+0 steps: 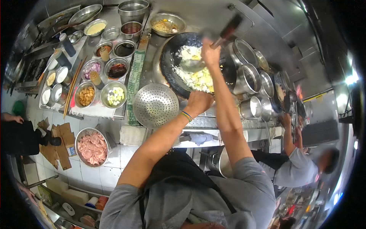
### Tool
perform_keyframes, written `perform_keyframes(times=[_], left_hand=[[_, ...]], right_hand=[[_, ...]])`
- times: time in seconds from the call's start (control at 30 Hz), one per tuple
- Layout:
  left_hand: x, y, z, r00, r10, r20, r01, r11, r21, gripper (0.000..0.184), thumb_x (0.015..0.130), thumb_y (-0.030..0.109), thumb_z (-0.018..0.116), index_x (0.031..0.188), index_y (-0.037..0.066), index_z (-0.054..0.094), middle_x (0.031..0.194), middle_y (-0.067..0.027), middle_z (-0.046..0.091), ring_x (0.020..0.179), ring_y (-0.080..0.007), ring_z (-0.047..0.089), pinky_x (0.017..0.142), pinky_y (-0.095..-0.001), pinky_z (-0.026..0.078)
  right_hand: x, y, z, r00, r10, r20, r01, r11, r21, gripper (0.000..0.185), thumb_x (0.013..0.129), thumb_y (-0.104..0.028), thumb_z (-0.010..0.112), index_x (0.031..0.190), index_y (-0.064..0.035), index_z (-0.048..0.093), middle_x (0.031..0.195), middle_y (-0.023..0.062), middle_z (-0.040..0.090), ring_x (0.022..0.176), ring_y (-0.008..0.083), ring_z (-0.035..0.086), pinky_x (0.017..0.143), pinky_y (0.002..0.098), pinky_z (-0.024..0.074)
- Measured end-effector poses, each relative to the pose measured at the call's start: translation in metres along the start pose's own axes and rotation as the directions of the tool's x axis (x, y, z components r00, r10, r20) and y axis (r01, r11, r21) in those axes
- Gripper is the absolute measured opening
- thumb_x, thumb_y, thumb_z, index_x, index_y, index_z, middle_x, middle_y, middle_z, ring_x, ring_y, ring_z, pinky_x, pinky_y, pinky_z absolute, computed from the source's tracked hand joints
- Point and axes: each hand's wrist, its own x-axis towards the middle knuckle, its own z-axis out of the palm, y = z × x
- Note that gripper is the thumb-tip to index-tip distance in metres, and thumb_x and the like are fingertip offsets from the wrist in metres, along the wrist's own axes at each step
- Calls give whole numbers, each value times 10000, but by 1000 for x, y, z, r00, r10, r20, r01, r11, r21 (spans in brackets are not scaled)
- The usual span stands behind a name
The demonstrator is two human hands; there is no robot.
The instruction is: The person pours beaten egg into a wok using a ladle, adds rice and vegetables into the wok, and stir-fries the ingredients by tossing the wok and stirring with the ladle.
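A large dark wok (pixel 173 51) holds white and yellow food (pixel 198 78), which looks like egg and rice. My right hand (pixel 211 52) is wrapped round the handle of a metal ladle (pixel 189 65), whose bowl rests in the food. At the wok's near rim, my left hand (pixel 200 102) is closed, and what it grips there is hidden beneath it. A perforated metal strainer (pixel 155 106) lies just left of my left wrist.
Bowls of ingredients (pixel 113 94) and squeeze bottles (pixel 67 45) stand on the left counter. Raw meat fills a bowl (pixel 92 147) lower left. Steel pots (pixel 248 78) sit right of the wok. A co-worker (pixel 301 166) works at the far right.
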Motion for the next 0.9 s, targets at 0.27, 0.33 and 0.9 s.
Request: perform_keyframes(times=[0.27,0.33,0.9], left_hand=[[-5,-12,-5,996,22,-88,-46,957,-286,214,846,210,620,751,29,684,750,-195,648,737,-393,642,715,-478,511],[-12,-14,-17,966,83,-246,-178,900,-397,154,855,160,634,821,13,666,817,-185,635,800,-384,629,755,-459,502],[-157,183,-295,861,-79,-502,-118,930,-349,195,631,199,784,767,158,651,704,11,570,701,-179,609,588,-336,483]], right_hand=[[-8,11,-55,962,169,-215,-34,854,519,408,984,-168,572,613,-117,410,513,-47,426,387,54,340,345,268,264],[-7,-34,-61,982,164,-97,-80,819,569,407,987,-186,579,626,-130,400,510,-37,406,376,67,335,341,281,268],[21,-23,-6,987,-160,-33,159,987,-20,450,955,-255,637,587,-31,506,540,-49,473,510,86,417,472,310,330]])
